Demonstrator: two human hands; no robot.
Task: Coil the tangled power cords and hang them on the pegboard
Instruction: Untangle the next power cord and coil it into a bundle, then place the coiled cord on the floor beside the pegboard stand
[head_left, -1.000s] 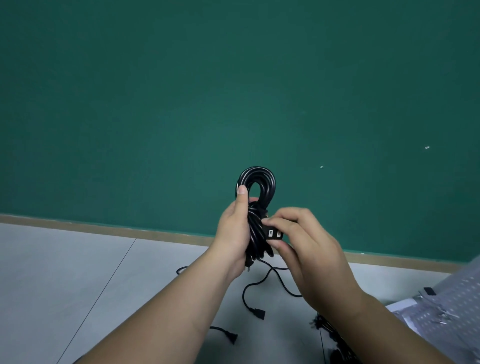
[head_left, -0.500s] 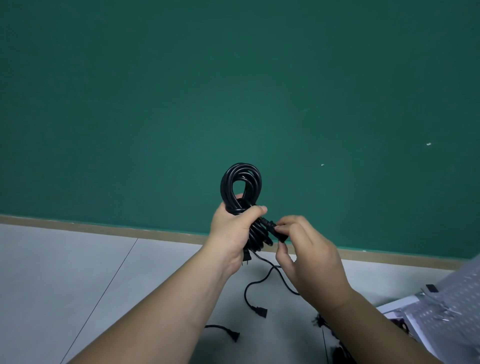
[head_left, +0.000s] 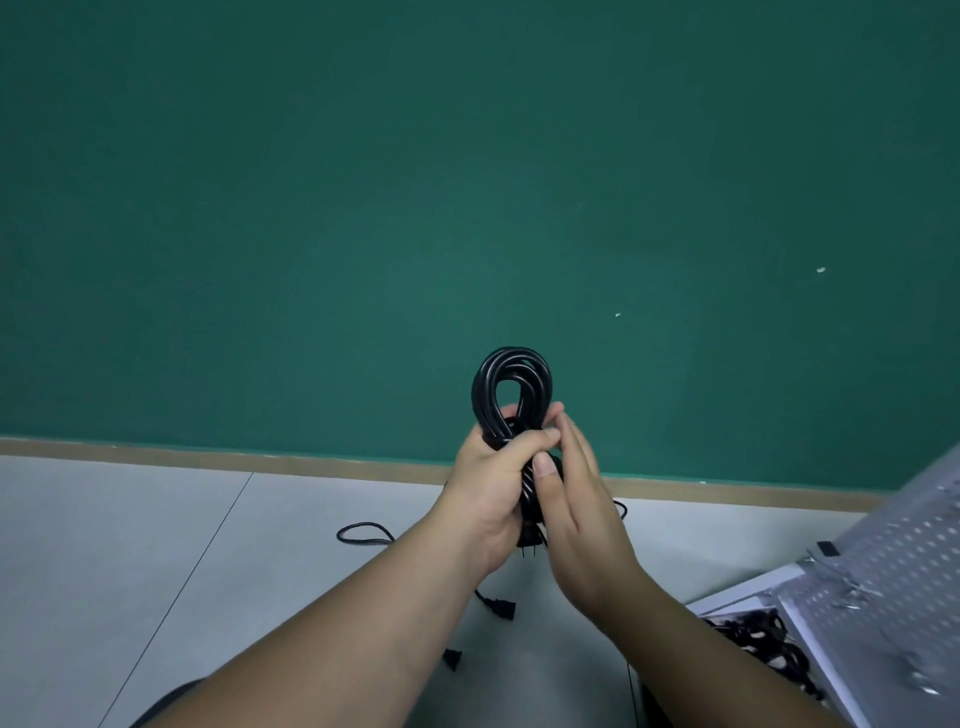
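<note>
A black coiled power cord (head_left: 511, 384) stands upright in front of the green wall, its top loop showing above my hands. My left hand (head_left: 493, 488) grips the coil's waist, fingers wrapped round the bundle. My right hand (head_left: 576, 509) lies against the coil's right side with straight fingers; its thumb presses on the wrapped middle. The plug prongs (head_left: 530, 551) stick out below my left palm. A white pegboard (head_left: 893, 582) leans at the lower right, with metal hooks on it.
Loose black cords lie on the grey floor: a loop (head_left: 363, 534) at the left, plug ends (head_left: 501, 607) below my hands. Another pile of black cords (head_left: 763, 639) sits beside the pegboard. A wooden skirting (head_left: 208, 460) runs along the wall's foot.
My right hand has let go of the plug end it pinched and now lies flat against the coil. The coil has shifted slightly right and stands more upright.
</note>
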